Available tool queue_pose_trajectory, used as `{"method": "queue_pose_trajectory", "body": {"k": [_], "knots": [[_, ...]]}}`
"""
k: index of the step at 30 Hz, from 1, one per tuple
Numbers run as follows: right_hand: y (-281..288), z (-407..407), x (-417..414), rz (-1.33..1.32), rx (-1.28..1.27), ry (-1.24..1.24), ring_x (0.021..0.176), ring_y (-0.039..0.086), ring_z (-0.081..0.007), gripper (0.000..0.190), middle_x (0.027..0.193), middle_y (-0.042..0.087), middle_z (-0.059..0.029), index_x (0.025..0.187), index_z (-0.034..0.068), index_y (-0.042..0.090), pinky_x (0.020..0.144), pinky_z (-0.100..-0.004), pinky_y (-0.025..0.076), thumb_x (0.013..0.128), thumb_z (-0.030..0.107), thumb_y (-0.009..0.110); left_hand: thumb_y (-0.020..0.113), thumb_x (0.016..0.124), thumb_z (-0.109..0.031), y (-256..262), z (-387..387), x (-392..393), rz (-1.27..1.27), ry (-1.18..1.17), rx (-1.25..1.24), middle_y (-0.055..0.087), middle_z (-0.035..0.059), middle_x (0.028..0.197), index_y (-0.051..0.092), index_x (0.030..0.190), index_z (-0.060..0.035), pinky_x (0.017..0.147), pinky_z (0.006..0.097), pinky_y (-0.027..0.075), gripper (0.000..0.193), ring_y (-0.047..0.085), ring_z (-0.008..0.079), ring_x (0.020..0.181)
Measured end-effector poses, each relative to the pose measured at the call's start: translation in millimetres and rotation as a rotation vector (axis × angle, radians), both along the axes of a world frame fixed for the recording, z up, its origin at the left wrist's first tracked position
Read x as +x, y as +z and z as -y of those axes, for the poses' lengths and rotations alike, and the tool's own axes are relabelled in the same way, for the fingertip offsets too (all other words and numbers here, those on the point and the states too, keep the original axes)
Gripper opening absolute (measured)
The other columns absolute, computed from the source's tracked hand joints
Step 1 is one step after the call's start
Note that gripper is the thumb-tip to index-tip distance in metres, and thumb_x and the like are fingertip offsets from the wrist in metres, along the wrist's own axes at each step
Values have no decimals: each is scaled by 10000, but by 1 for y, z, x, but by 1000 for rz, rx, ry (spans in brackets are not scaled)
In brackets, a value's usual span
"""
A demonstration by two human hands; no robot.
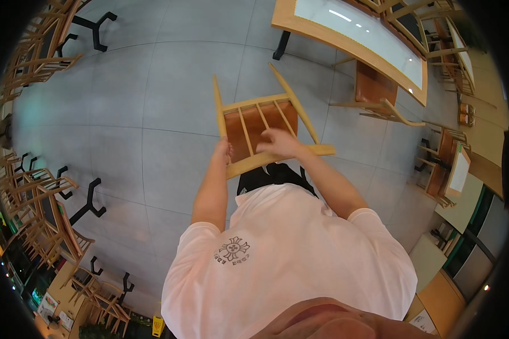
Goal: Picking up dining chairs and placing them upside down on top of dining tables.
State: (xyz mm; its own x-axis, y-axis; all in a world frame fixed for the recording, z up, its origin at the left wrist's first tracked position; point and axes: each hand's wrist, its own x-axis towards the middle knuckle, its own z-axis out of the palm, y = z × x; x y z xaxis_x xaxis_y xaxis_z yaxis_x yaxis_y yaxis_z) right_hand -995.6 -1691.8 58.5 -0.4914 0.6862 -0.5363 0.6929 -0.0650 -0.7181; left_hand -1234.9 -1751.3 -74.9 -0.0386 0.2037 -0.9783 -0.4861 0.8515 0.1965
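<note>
A wooden chair (258,159) with a brown padded seat (237,132) and a spindle back is directly in front of my body, its top rail nearest my waist. My left hand (224,150) is closed around the left upright of the chair back, just beyond the top rail. My right hand (279,142) reaches over the top rail to the spindles, with its fingers bent; whether it grips a spindle cannot be told. Two chair legs point away from me. The seat is partly hidden behind the spindles and my right hand.
A wood-edged table with a white top (343,25) stands at the upper right, another brown-seated chair (375,82) beside it. Stacked or grouped chairs and tables with black metal feet (94,31) line the left. A yellow floor sign (157,326) is at the bottom. Grey floor tiles (186,84) surround me.
</note>
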Motion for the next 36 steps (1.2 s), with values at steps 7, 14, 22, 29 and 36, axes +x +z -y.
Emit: {"method": "queue_pose_trajectory", "body": {"k": [7,14,22,29,36], "knots": [[-42,-34,116,549,-53,-340,907,592,-331,510,987,594,-234,1039,-67,544,783,-387,475,830,398,534,414,913,-448,19,-7,-5,-28,-58,-28,391,4,521,431,694,-96,352,234,290,415,357,109,395],[-100,-26,126,38,-709,-985,437,479,-162,436,539,473,-59,678,32,529,386,-292,375,836,438,529,430,896,-477,24,-8,4,-97,-60,-125,384,-14,501,417,649,-123,338,204,275,432,341,90,384],[-88,-25,126,381,-369,-764,689,617,-322,555,725,617,-215,792,-60,626,634,-415,470,810,474,479,450,876,-509,67,13,25,-241,27,31,376,-18,507,406,648,-125,322,199,234,448,322,67,377],[-29,-31,95,380,-153,-675,837,607,-392,578,812,622,-261,826,-60,641,734,-438,464,805,492,469,503,855,-500,132,42,16,-396,190,132,382,-3,560,436,775,-53,319,202,226,459,312,60,384],[31,-31,51,130,9,-633,780,608,-374,557,777,626,-225,849,-32,637,695,-431,456,808,499,475,516,868,-462,221,53,-16,-547,273,348,375,-15,559,426,767,-70,330,193,230,414,310,52,391]]}}
